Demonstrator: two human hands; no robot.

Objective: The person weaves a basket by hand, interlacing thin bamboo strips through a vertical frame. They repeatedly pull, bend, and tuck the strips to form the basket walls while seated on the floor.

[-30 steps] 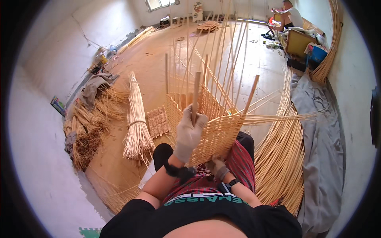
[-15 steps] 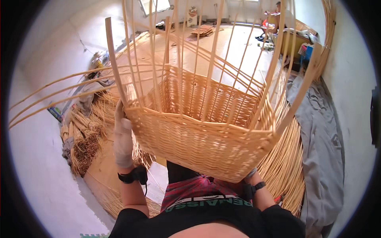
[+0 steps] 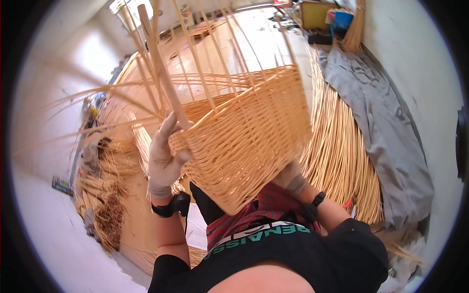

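Observation:
A half-woven wicker basket (image 3: 244,136) of pale cane is held up above my lap, one corner turned toward me. Long upright stakes (image 3: 198,53) rise from its rim, with a thicker corner post (image 3: 163,73) at the near left. My left hand (image 3: 165,158), in a pale glove, grips that left corner beside the post, thumb against the woven side. Under the basket's lower right side is my gloved right hand (image 3: 291,178), its fingers partly hidden by the weave. Several loose weaver ends (image 3: 105,128) trail from the basket to the left, blurred.
A long bundle of cane rods (image 3: 337,151) lies on the right, beside a grey cloth (image 3: 378,132) along the wall. Shorter bundled rods (image 3: 105,195) are heaped at the left. Farther back stand a blue bin (image 3: 343,19) and a flat reddish-brown stack (image 3: 202,30).
The basket has been turned and tilted, so a corner and another side now face me. Both hands still hold it, and the right one shows more. The view has shifted toward the right.

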